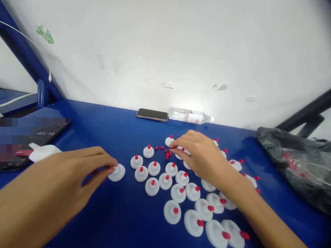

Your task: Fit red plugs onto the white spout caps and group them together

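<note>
My left hand (85,168) pinches a white round cap (117,173) at its top, left of the others; no red tip shows on it. My right hand (196,155) is over the group, thumb and forefinger pinched together near the loose red tips (167,155); whatever lies between those fingertips is too small to make out. Several white caps with red tips, such as one at the front (172,212) and one at the left (136,162), stand on the blue table (103,213). My right hand and forearm hide some of them.
At the back lie a dark phone (152,114) and a clear bottle (190,115) against the white wall (165,48). A dark plastic bag (292,162) with red pieces sits at the right. A device with a lit screen (38,137) is at the left, beside a white object (42,152).
</note>
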Demonstrator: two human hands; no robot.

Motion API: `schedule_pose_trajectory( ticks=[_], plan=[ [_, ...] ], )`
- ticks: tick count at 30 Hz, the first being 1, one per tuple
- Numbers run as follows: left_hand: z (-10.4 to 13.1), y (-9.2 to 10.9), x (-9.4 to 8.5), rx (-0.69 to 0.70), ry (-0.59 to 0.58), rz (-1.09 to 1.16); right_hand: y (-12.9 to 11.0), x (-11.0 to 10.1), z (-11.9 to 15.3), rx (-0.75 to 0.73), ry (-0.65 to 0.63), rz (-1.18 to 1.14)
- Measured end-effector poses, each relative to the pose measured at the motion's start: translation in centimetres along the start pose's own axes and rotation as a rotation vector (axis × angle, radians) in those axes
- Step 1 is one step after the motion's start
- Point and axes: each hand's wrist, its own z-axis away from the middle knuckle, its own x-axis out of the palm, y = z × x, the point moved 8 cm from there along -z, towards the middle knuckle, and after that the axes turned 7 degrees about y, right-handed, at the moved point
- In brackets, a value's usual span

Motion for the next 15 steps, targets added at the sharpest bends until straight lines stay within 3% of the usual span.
schedule_pose_trajectory(
  ticks=[3,5,9,15],
  plan=[
    [0.4,1.4,2.3,0.127,-0.077,-0.056,0.0,-0.1,0.0,0.005,0.000,0.016],
    [0.6,0.9,2.8,0.140,-0.024,-0.122,0.0,0.0,0.0,0.012,-0.002,0.025],
    [0.9,0.1,4.6,0.151,-0.146,-0.104,0.2,0.1,0.3,0.013,0.008,0.009],
    [-0.1,1.3,1.9,0.100,0.025,-0.093,-0.6,-0.9,0.3,-0.084,0.144,-0.076]
  ],
)
